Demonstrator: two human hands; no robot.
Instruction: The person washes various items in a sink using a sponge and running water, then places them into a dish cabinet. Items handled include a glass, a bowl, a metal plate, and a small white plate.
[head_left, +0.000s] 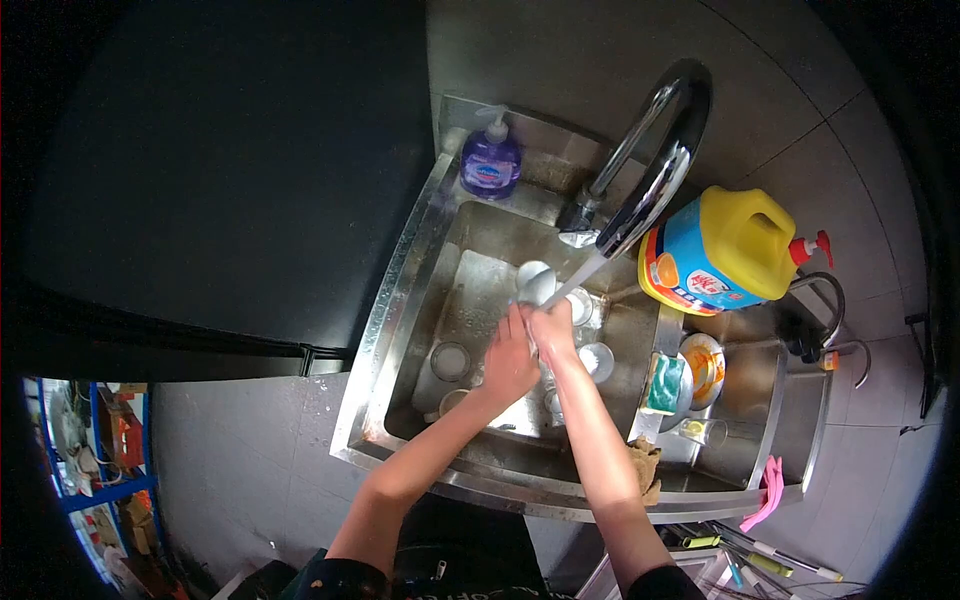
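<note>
My left hand (513, 362) and my right hand (552, 330) meet over the large steel sink basin (491, 225). Between them they grip what looks like a metal spoon (538, 286), its rounded end pointing away from me. Water (574, 283) runs from the chrome faucet (660, 187) onto the spoon and fingers. My fingers hide most of its handle. Below, a white cup (531, 268) stands just past the spoon. Clear glasses (596, 361) sit right of my hands, another glass (451, 362) is at left, and a mug (452, 401) is partly behind my left forearm.
A purple soap bottle (490, 161) stands on the back ledge. A yellow detergent jug (731, 251) is right of the faucet. On the divider lie a green-and-yellow sponge (664, 384) and a brown cloth (645, 469). The right basin holds a stained plate (703, 367) and a glass (706, 433). Pink gloves (766, 495) hang in front.
</note>
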